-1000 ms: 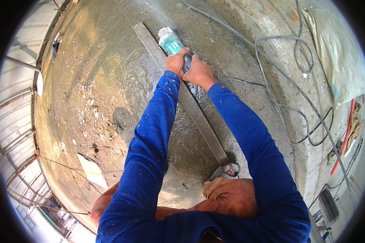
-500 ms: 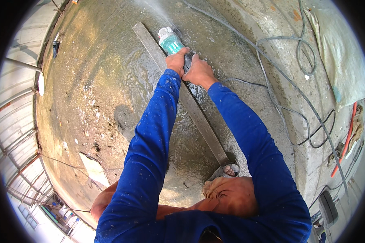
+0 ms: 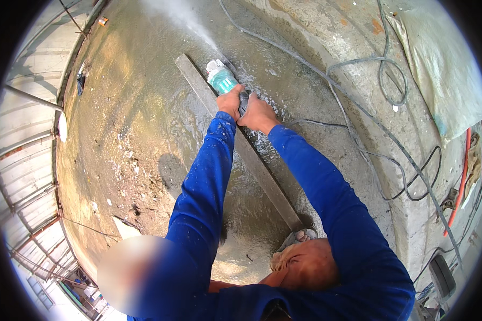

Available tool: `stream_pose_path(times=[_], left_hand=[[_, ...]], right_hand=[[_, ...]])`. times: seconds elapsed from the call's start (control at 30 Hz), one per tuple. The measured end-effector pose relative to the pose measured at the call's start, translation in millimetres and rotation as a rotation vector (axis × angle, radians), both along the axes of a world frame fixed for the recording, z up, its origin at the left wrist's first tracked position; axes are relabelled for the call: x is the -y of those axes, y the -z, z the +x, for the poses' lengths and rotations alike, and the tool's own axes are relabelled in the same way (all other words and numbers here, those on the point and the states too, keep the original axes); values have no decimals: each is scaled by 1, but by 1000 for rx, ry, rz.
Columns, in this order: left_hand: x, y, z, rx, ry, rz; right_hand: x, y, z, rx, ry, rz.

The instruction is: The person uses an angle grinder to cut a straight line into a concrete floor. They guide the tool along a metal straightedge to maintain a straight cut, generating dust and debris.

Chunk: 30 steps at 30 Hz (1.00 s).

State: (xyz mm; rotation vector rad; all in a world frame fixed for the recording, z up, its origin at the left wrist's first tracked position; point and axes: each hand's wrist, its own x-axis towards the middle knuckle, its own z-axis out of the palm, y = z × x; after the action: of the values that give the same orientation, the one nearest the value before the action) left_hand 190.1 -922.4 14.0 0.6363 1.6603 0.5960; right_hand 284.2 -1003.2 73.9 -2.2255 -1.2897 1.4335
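Both arms reach forward in wet blue sleeves toward an angle grinder (image 3: 223,80) with a teal body and a dark rear handle. My left hand (image 3: 230,101) is wrapped around it just behind the teal housing. Close beside it, my right hand (image 3: 259,114) grips the dark rear part. Under and beside the tool, a long narrow grey slab (image 3: 268,179) lies slantwise on the wet ground. The grinder's head is along the slab's far right edge, and a whitish spray (image 3: 190,24) shoots away from it. The disc itself is hard to make out.
Grey cables (image 3: 367,109) loop over the concrete ledge (image 3: 353,32) on the right. A pale plastic sheet (image 3: 444,69) and a red hose (image 3: 457,187) lie at the far right. My foot (image 3: 303,235) is at the slab's near end. Corrugated metal sheeting (image 3: 35,128) lines the left.
Grinder and both hands have shifted slightly nearer along the slab. The whitish spray looks denser now. My view has tilted a little, and the grip is unchanged.
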Motion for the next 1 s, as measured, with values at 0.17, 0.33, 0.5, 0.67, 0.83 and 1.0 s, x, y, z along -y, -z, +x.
stream_pose_path(times=[0.17,0.33,0.5,0.67,0.83,1.0], left_hand=[[-5,12,5,-86,29,-9],[-12,27,-3,-68,13,-12],[-10,16,6,-64,24,-37],[0,8,7,-43,-8,-23],[12,14,2,-39,-3,-6],[28,9,8,-63,-18,-21]], right_hand=[[1,5,8,-12,1,19],[-1,2,7,-26,1,0],[-1,1,12,-20,15,-1],[6,-7,13,-17,2,10],[19,-5,11,-21,-15,29],[31,3,11,-2,-12,43]])
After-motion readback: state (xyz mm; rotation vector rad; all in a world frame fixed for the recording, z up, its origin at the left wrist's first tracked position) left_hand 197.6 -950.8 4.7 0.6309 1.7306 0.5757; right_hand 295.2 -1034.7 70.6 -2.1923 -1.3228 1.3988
